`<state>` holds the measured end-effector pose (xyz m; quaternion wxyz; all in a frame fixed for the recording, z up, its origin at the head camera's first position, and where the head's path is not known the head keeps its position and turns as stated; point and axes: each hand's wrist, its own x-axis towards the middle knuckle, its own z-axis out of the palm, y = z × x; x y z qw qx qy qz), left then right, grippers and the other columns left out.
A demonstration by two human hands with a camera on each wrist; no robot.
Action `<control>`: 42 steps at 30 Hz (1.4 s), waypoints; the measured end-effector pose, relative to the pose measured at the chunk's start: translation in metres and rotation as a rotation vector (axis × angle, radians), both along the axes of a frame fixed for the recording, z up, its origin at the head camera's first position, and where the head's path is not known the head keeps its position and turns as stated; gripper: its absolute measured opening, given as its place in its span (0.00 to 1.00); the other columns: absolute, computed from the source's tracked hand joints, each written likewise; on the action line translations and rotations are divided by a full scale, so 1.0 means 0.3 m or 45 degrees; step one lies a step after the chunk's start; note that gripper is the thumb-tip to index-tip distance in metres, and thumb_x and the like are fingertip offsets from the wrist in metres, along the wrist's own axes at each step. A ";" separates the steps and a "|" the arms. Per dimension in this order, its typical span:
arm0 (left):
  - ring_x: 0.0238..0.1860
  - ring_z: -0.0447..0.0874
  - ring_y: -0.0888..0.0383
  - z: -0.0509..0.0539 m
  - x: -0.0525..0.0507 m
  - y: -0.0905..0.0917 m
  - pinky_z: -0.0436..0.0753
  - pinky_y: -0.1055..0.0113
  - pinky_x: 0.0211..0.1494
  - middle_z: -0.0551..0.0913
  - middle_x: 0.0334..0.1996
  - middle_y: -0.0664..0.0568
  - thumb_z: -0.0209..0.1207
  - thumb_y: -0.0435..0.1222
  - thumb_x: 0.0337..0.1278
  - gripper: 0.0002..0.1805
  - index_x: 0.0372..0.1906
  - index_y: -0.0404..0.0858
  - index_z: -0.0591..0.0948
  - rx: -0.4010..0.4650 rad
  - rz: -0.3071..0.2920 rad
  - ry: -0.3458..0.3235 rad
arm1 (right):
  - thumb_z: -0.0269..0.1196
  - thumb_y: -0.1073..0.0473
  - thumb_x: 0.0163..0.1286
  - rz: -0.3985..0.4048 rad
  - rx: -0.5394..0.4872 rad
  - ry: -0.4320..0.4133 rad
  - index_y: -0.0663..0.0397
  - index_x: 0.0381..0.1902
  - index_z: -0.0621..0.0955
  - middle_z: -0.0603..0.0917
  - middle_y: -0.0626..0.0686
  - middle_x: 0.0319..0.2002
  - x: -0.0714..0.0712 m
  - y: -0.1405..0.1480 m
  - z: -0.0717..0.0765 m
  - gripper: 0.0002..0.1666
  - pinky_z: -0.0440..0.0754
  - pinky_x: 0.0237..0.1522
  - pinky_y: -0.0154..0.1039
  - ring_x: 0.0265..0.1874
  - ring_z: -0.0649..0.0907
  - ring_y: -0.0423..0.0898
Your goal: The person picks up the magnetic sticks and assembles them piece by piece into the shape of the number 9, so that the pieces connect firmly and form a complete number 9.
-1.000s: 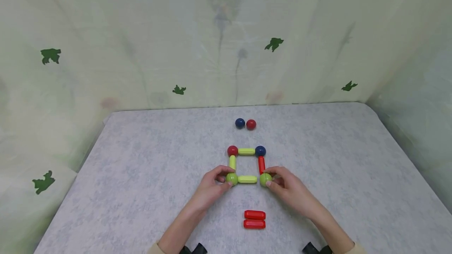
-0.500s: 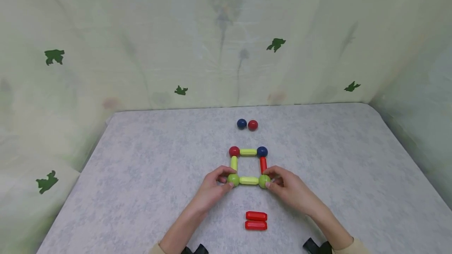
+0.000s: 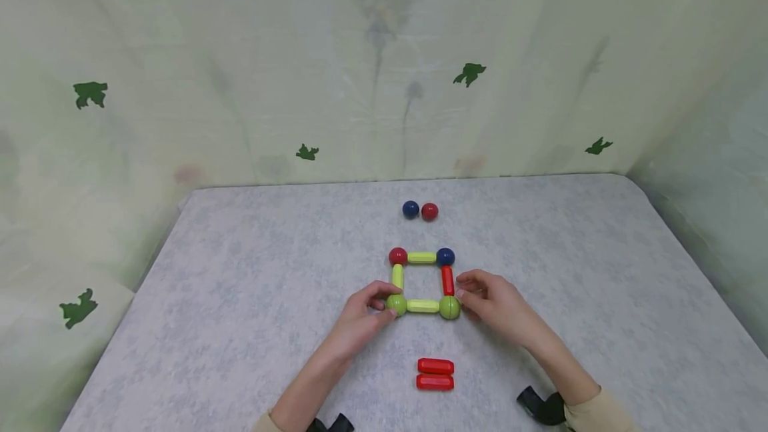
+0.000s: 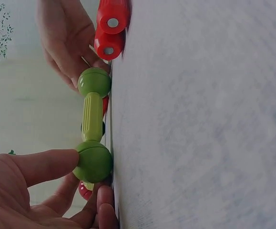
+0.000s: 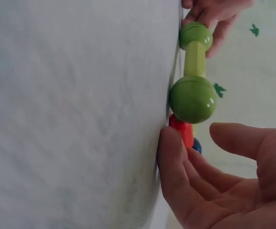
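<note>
A square of magnetic rods and balls lies flat on the table. Its near corners are a left green ball (image 3: pixel 397 305) and a right green ball (image 3: pixel 450 307), joined by a yellow-green rod (image 3: pixel 423 306). My left hand (image 3: pixel 364 319) pinches the left green ball between thumb and fingers. Just right of the other green ball, my right hand (image 3: pixel 493 304) holds nothing; a gap shows between its thumb and the ball in the right wrist view. A red rod (image 3: pixel 447 281) runs up to a blue ball (image 3: pixel 445 257). The far left corner is a red ball (image 3: pixel 398 257).
Two loose red rods (image 3: pixel 435 374) lie side by side nearer to me. Beyond the square sit a loose blue ball (image 3: pixel 411 210) and a loose red ball (image 3: pixel 429 211). A patterned curtain (image 3: pixel 252 72) hangs behind the grey table (image 3: pixel 258 252).
The right green ball moved left and met the end of the near yellow-green rod. My right hand then let go of it and drew back to the right. My left hand stayed put.
</note>
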<state>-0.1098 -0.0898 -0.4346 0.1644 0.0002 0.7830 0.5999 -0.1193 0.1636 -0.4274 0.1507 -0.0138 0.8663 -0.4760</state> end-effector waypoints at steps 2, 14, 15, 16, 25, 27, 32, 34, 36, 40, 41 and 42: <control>0.42 0.68 0.52 0.000 0.000 -0.001 0.71 0.63 0.39 0.75 0.41 0.47 0.61 0.26 0.56 0.18 0.52 0.39 0.81 0.006 0.003 -0.004 | 0.61 0.62 0.70 0.023 0.002 -0.010 0.62 0.55 0.78 0.83 0.52 0.38 -0.020 0.002 -0.001 0.17 0.82 0.35 0.39 0.31 0.82 0.45; 0.42 0.68 0.52 -0.003 -0.007 -0.001 0.72 0.63 0.40 0.76 0.41 0.47 0.61 0.27 0.57 0.17 0.52 0.39 0.81 -0.011 -0.011 -0.002 | 0.70 0.49 0.62 0.035 0.235 -0.091 0.54 0.29 0.81 0.80 0.50 0.18 -0.128 -0.036 -0.010 0.15 0.76 0.24 0.36 0.18 0.78 0.45; 0.42 0.68 0.52 -0.003 -0.007 0.000 0.72 0.62 0.40 0.76 0.41 0.47 0.61 0.27 0.57 0.17 0.52 0.39 0.81 -0.011 -0.013 -0.001 | 0.70 0.49 0.62 0.032 0.258 -0.080 0.54 0.27 0.81 0.79 0.50 0.18 -0.131 -0.039 -0.008 0.15 0.75 0.23 0.36 0.18 0.78 0.45; 0.42 0.68 0.52 -0.002 -0.008 0.000 0.72 0.62 0.40 0.76 0.42 0.47 0.61 0.27 0.57 0.17 0.52 0.40 0.81 -0.011 -0.014 0.000 | 0.70 0.49 0.62 0.029 0.274 -0.074 0.54 0.27 0.81 0.79 0.50 0.18 -0.134 -0.040 -0.007 0.15 0.73 0.23 0.36 0.18 0.78 0.45; 0.43 0.68 0.52 -0.002 -0.011 -0.001 0.72 0.62 0.41 0.77 0.47 0.47 0.61 0.27 0.57 0.17 0.52 0.38 0.81 -0.004 -0.025 0.011 | 0.69 0.53 0.64 -0.009 0.136 -0.093 0.58 0.32 0.83 0.83 0.49 0.22 -0.138 -0.044 0.004 0.13 0.82 0.28 0.38 0.21 0.82 0.45; 0.43 0.68 0.52 -0.003 -0.010 -0.001 0.72 0.62 0.41 0.78 0.47 0.47 0.61 0.27 0.57 0.17 0.52 0.38 0.81 -0.004 -0.028 0.011 | 0.69 0.54 0.64 -0.015 0.094 -0.105 0.60 0.34 0.82 0.83 0.50 0.23 -0.138 -0.044 0.004 0.13 0.82 0.29 0.38 0.22 0.82 0.45; 0.42 0.68 0.52 -0.006 -0.008 -0.003 0.72 0.62 0.41 0.78 0.47 0.47 0.61 0.27 0.57 0.17 0.52 0.38 0.81 -0.003 -0.030 0.019 | 0.68 0.57 0.65 -0.010 0.002 -0.149 0.64 0.42 0.80 0.85 0.51 0.26 -0.135 -0.037 0.001 0.15 0.83 0.31 0.39 0.24 0.83 0.46; 0.42 0.68 0.52 -0.007 -0.008 -0.004 0.72 0.63 0.41 0.78 0.47 0.47 0.61 0.26 0.57 0.17 0.52 0.38 0.81 -0.003 -0.029 0.020 | 0.67 0.57 0.65 0.001 -0.020 -0.156 0.65 0.48 0.79 0.86 0.52 0.29 -0.128 -0.031 0.002 0.19 0.83 0.33 0.40 0.25 0.83 0.46; 0.42 0.68 0.52 -0.008 -0.007 -0.004 0.72 0.63 0.40 0.78 0.46 0.47 0.61 0.26 0.56 0.17 0.52 0.38 0.82 -0.003 -0.028 0.018 | 0.67 0.58 0.65 0.010 0.001 -0.126 0.65 0.53 0.77 0.86 0.51 0.31 -0.114 -0.023 0.007 0.22 0.83 0.35 0.40 0.28 0.83 0.45; 0.42 0.68 0.52 -0.007 -0.006 -0.003 0.72 0.63 0.39 0.77 0.42 0.47 0.61 0.26 0.56 0.17 0.52 0.38 0.82 0.000 -0.022 0.002 | 0.66 0.59 0.65 -0.006 0.081 0.021 0.59 0.54 0.78 0.84 0.50 0.36 -0.060 -0.010 0.032 0.21 0.82 0.38 0.40 0.33 0.82 0.45; 0.42 0.68 0.52 -0.007 -0.005 -0.003 0.72 0.63 0.39 0.76 0.42 0.47 0.61 0.26 0.56 0.17 0.52 0.38 0.82 0.001 -0.020 -0.001 | 0.66 0.59 0.65 -0.013 0.104 0.061 0.57 0.53 0.79 0.84 0.49 0.36 -0.043 -0.010 0.041 0.19 0.82 0.38 0.39 0.34 0.82 0.44; 0.42 0.68 0.52 -0.006 -0.005 -0.004 0.72 0.64 0.39 0.76 0.41 0.47 0.61 0.26 0.56 0.17 0.52 0.38 0.82 0.003 -0.018 -0.001 | 0.66 0.59 0.65 -0.013 0.121 0.096 0.55 0.52 0.80 0.83 0.48 0.36 -0.025 -0.011 0.049 0.17 0.81 0.38 0.39 0.34 0.81 0.44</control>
